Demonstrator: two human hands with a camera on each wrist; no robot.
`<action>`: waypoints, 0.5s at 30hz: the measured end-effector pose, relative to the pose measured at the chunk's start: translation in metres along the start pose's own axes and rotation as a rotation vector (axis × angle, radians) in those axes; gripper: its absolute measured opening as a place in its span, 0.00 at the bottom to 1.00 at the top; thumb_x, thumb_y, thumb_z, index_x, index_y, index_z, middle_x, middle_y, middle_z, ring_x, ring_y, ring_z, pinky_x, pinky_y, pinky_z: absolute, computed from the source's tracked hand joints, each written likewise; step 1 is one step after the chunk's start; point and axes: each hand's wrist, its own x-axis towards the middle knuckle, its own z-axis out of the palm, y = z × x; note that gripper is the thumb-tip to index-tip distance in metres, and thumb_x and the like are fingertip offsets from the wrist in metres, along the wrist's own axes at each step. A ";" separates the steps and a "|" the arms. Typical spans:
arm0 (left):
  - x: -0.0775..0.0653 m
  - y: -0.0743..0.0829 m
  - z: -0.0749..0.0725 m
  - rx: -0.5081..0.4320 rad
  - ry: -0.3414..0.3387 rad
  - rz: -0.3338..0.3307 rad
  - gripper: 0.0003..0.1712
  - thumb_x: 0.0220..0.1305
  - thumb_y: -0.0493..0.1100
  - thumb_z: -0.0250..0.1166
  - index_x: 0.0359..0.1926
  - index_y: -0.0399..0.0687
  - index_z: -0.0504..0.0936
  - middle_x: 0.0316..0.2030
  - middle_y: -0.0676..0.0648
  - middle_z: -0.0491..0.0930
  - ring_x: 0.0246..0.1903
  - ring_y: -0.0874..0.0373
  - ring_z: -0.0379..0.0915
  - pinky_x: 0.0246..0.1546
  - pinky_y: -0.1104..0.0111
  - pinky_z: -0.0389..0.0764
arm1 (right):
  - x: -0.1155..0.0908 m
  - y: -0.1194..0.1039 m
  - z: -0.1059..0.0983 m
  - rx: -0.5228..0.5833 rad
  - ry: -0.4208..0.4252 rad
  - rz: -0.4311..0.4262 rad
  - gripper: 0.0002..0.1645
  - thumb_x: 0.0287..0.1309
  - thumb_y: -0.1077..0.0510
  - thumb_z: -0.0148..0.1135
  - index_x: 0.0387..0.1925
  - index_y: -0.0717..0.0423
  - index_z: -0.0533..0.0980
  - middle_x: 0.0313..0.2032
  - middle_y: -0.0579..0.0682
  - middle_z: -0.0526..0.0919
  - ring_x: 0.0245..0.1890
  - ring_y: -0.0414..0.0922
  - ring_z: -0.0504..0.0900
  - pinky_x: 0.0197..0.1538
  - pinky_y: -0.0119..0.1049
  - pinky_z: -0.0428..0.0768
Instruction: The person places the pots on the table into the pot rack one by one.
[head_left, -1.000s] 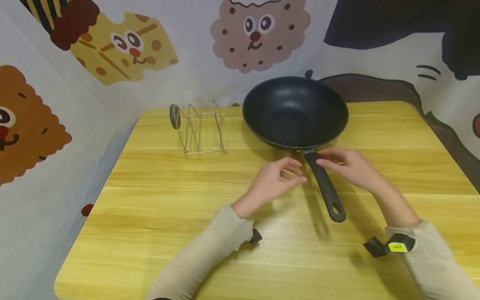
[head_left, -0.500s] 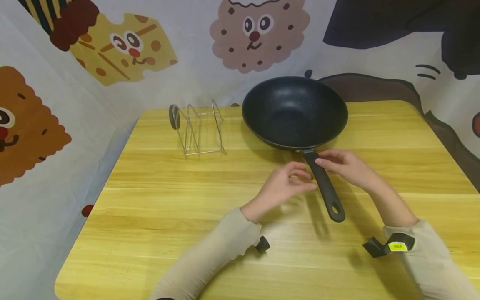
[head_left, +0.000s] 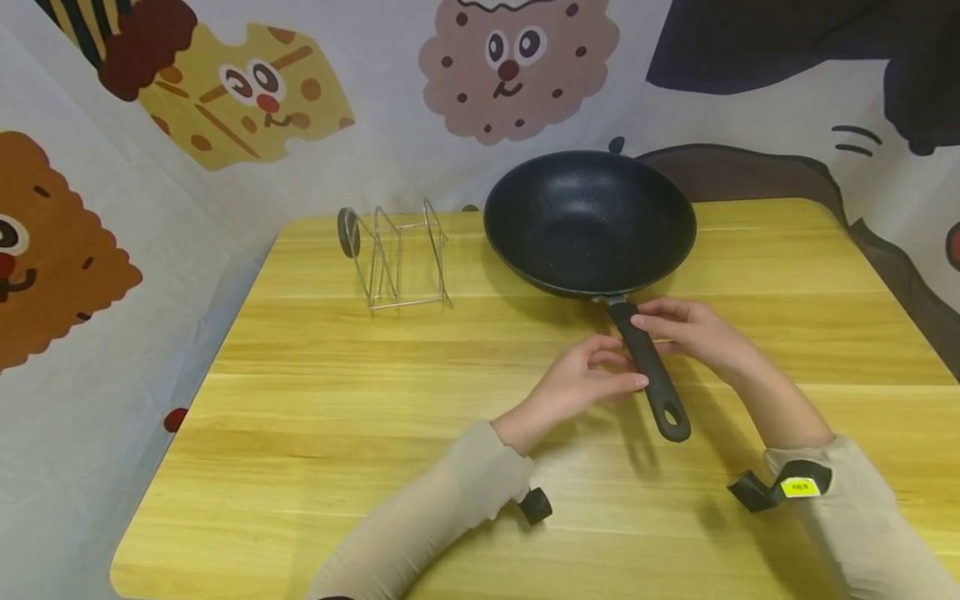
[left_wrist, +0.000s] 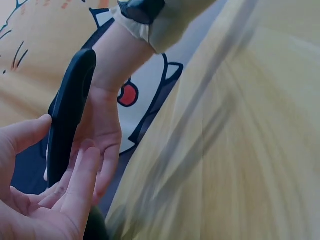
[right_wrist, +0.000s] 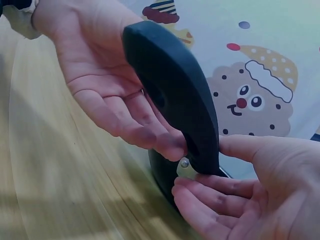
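A black long-handled wok (head_left: pixel 588 225) sits near the back of the table, its handle pointing toward me. My right hand (head_left: pixel 697 337) pinches the handle (head_left: pixel 652 371) close to the bowl, thumb on top and fingers beneath. From the other side, my left hand (head_left: pixel 573 383) has its thumb on the middle of the handle, with its fingers reaching under. The left wrist view shows the handle (left_wrist: pixel 70 110) between the left thumb and fingers. In the right wrist view, both hands' fingers meet around the underside of the handle (right_wrist: pixel 175 80).
A wire rack (head_left: pixel 397 267) with a dark round piece (head_left: pixel 348 233) on its left side stands at the back left. The wooden table (head_left: pixel 322 392) has rounded corners. Behind it hangs a white cloth (head_left: pixel 390 108) printed with cartoon food.
My left hand has moved right and slightly nearer, from beside the handle to touching it with the thumb and passing fingers beneath. My right hand and the wok have hardly moved.
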 end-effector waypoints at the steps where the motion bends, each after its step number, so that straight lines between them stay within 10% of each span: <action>1: 0.000 0.000 0.001 -0.019 -0.005 -0.005 0.33 0.60 0.36 0.71 0.65 0.38 0.70 0.47 0.45 0.83 0.47 0.40 0.85 0.51 0.54 0.85 | 0.001 0.000 0.000 0.024 -0.008 0.009 0.31 0.74 0.52 0.53 0.63 0.74 0.64 0.39 0.32 0.84 0.43 0.32 0.85 0.48 0.27 0.84; 9: 0.000 -0.003 0.009 -0.159 -0.066 -0.034 0.27 0.63 0.31 0.66 0.63 0.40 0.73 0.48 0.38 0.84 0.45 0.44 0.86 0.47 0.58 0.88 | 0.005 0.006 -0.002 0.342 -0.081 0.020 0.09 0.73 0.61 0.51 0.49 0.58 0.75 0.39 0.42 0.89 0.41 0.38 0.88 0.46 0.30 0.86; 15: -0.002 -0.004 0.013 -0.238 -0.109 -0.056 0.25 0.65 0.30 0.63 0.63 0.41 0.73 0.55 0.34 0.82 0.53 0.42 0.82 0.48 0.60 0.87 | 0.006 0.011 -0.003 0.547 -0.193 -0.024 0.15 0.74 0.65 0.48 0.44 0.55 0.81 0.43 0.51 0.90 0.44 0.42 0.89 0.47 0.32 0.86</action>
